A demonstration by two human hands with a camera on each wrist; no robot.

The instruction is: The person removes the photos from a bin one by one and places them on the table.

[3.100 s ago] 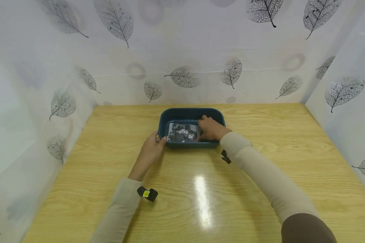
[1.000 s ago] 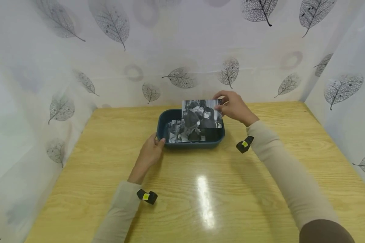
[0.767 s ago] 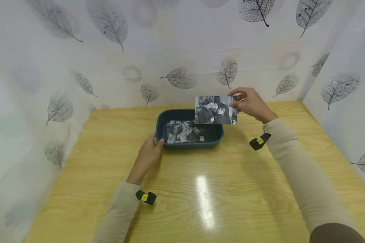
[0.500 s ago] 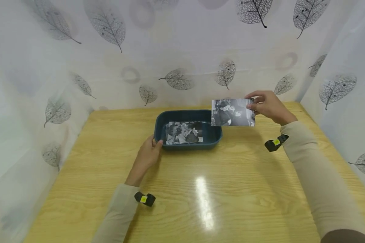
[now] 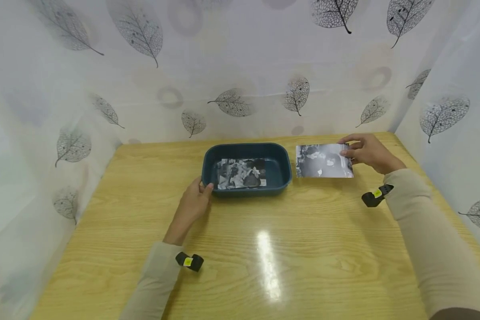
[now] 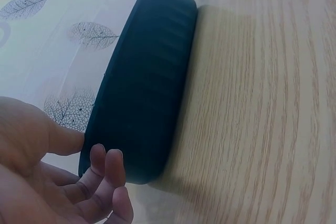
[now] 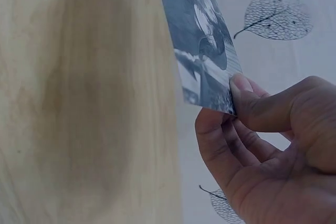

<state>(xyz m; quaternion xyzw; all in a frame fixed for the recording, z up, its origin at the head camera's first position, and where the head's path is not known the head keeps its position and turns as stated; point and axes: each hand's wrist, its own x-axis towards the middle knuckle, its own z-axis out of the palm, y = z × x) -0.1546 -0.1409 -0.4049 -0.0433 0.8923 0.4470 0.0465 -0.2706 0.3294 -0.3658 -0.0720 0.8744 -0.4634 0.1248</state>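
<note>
In the head view my right hand [image 5: 370, 153] pinches a black-and-white photo print [image 5: 323, 161] by its right edge, to the right of a dark blue plastic tray [image 5: 248, 192]. The right wrist view shows thumb and fingers on one corner of that photo [image 7: 202, 45], which is held above the table. My left hand [image 5: 194, 202] grips the tray's front left corner, thumb at the rim and fingers against the outer wall; the left wrist view shows this hand [image 6: 58, 177] from close by. More black-and-white photos [image 5: 242, 173] lie overlapping inside the tray, towards its left side.
The tray stands on a light wooden table [image 5: 224, 266], near its back edge. A white curtain [image 5: 248, 53] printed with grey leaves hangs behind and along both sides. Light glares off the tabletop in the middle.
My right hand has lifted a photo out of the tray, carried it to the right, and lowered it towards the table. My left hand has stayed at the tray's corner.
</note>
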